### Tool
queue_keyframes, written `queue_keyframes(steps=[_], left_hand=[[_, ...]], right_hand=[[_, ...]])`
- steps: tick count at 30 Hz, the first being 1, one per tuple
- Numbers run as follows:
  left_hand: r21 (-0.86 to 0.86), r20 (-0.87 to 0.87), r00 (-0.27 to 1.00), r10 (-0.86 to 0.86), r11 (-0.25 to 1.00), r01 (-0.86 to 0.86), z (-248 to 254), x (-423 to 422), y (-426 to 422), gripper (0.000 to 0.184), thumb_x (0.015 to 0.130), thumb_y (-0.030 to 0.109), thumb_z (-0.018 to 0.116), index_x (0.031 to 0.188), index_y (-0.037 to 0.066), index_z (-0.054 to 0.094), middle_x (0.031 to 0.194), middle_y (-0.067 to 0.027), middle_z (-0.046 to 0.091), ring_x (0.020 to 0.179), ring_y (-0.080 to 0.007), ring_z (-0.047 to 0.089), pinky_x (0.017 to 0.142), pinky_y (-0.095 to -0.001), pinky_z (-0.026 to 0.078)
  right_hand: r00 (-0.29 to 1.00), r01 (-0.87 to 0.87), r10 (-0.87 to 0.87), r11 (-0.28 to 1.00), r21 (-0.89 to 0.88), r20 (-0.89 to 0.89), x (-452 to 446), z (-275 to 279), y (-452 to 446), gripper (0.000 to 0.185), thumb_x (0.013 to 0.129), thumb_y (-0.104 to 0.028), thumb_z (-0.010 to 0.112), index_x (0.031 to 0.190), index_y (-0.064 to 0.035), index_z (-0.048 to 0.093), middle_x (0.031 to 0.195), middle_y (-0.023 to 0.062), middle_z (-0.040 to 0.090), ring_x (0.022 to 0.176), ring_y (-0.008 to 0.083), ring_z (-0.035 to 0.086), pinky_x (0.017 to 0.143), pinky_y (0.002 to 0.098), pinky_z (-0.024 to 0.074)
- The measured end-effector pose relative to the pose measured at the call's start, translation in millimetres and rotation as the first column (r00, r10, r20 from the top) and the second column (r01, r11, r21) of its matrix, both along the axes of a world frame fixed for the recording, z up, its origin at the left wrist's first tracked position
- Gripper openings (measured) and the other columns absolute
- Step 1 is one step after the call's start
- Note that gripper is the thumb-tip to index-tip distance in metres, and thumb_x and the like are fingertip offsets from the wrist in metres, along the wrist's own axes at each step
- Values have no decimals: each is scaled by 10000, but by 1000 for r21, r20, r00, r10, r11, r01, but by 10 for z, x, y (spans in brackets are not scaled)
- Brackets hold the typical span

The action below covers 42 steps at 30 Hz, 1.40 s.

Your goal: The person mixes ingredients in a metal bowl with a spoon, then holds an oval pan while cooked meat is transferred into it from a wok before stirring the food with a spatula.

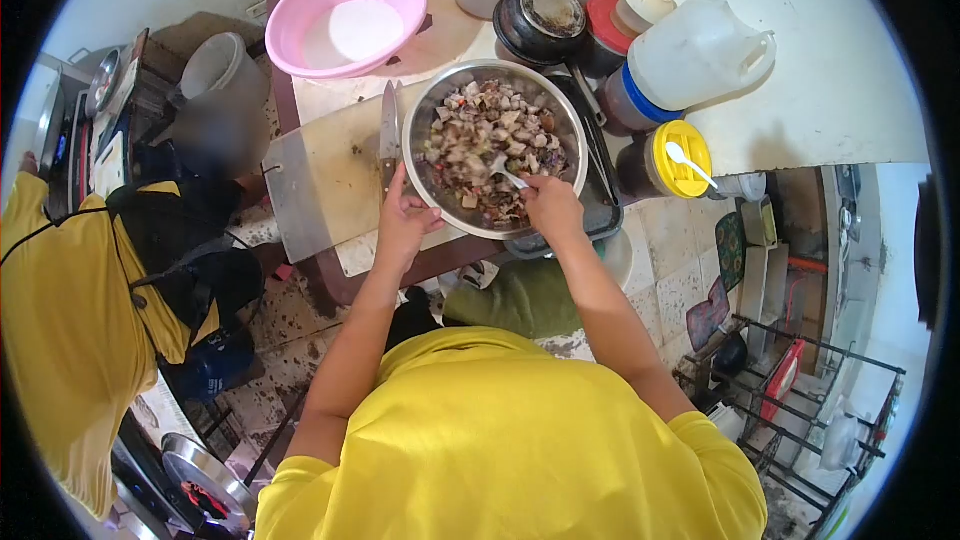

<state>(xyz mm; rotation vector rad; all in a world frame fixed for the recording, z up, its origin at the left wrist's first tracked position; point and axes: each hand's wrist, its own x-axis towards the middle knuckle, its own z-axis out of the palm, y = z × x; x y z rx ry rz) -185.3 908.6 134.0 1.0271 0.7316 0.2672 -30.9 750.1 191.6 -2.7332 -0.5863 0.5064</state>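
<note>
Here, the half-curled left hand (408, 217) steadies the round, silver-coloured metal bowl (571, 132) at the frame's upper centre; the right hand (553, 210), fingers closed, grips 1 pale spoon (515, 178). Slow, deep strokes should turn the chopped, brown-and-white food mixture (490, 125) without spills.

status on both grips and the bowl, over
Left grip at bowl edge. Right grip holding utensil. Chopped food in bowl. Knife close beside it.
</note>
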Motion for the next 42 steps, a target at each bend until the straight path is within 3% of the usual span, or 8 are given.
queue_keyframes(steps=[8,12,20,27,34,38,40,42], left_hand=[[45,-15,1000,-19,999,20,71,-7,13,915,760,-128,566,1460,254,118,845,-53,527,749,-162,596,672,-309,559],[37,-54,998,-24,999,26,111,4,6,924,756,-133,556,1461,268,113,834,-57,535,736,-156,597,657,-304,553],[0,-51,998,24,1000,-24,88,27,-12,928,748,-128,555,1458,291,128,851,-66,557,742,-152,595,638,-305,549],[40,-77,997,21,999,-18,97,64,36,909,751,-129,537,1458,286,143,848,-59,549,732,-156,592,641,-304,552],[42,-145,989,38,999,-32,128,67,64,912,750,-142,532,1456,290,149,845,-61,512,740,-168,588,638,-305,561],[-10,-115,992,50,999,-52,117,56,71,911,750,-145,534,1453,296,158,841,-63,501,733,-172,585,635,-302,566],[-13,-105,993,47,999,-49,122,61,91,911,749,-146,534,1451,302,167,838,-62,497,727,-176,585,635,-301,566],[-19,-105,994,32,999,-34,152,99,117,911,743,-150,532,1448,308,179,826,-56,490,717,-179,584,635,-306,567]], right_hand=[[989,-88,106,982,-170,104,382,773,-442,237,791,-172,559,984,-95,673,901,174,657,877,350,630,789,438,498],[974,-212,226,938,-275,19,405,84,-148,187,769,-83,510,852,11,649,898,243,639,884,365,631,789,444,503],[965,-108,176,942,-317,194,594,778,-387,264,798,-134,510,1020,-110,651,928,202,639,893,369,619,781,464,491],[917,-342,363,929,-140,165,1203,-442,342,233,797,-121,521,992,-92,646,887,202,645,882,354,625,779,448,501],[812,-537,519,844,-8,267,1024,99,70,309,786,-138,538,1072,-182,646,849,159,646,805,341,626,725,446,503],[850,-403,433,901,-158,300,1145,488,-47,284,793,-137,544,1046,-183,664,851,158,648,785,338,630,702,453,505],[907,-302,358,920,-251,222,1337,322,130,282,779,-114,556,1031,-165,673,889,169,649,823,346,628,748,442,502],[870,-464,464,885,-38,167,1628,-285,335,285,774,-102,558,1028,-151,675,913,185,643,851,354,624,772,431,496]])
